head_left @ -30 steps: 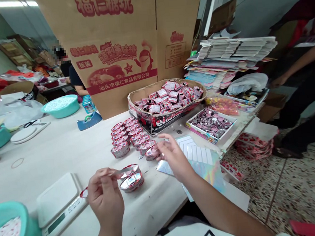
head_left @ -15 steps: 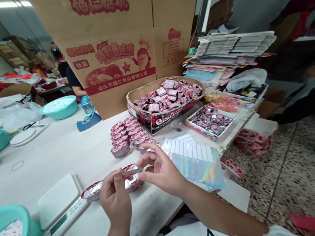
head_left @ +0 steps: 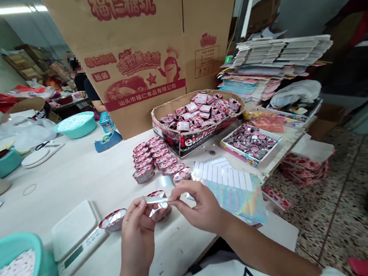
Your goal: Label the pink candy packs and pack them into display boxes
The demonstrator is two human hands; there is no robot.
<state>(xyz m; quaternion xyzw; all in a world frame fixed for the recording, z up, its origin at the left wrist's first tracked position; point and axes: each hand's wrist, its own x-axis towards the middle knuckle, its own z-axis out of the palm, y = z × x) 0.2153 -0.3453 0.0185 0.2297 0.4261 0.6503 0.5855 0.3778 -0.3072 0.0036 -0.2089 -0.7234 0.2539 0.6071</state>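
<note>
A thin pale strip is stretched between my hands above the table. My left hand pinches its left end between thumb and fingertips. At the other end, the thumb and index finger of my right hand are closed on it. Behind the hands stands a red-rimmed, silvery oval pack, partly covered by the left fingers and the strip. A similar oval pack lies left of my left hand. Beyond them, several pink-and-red packs stand in rows. Clear sheets with white strips lie right of my right hand.
A white scale and a teal basin of pale pieces are at left. A cardboard tray of packs stands behind the rows, beside a box of small round pieces. A tall carton rises behind.
My right hand's fingers, spread apart before, have closed on the right end of the strip. The strip now shows more of its face. The whole view has shifted slightly.
</note>
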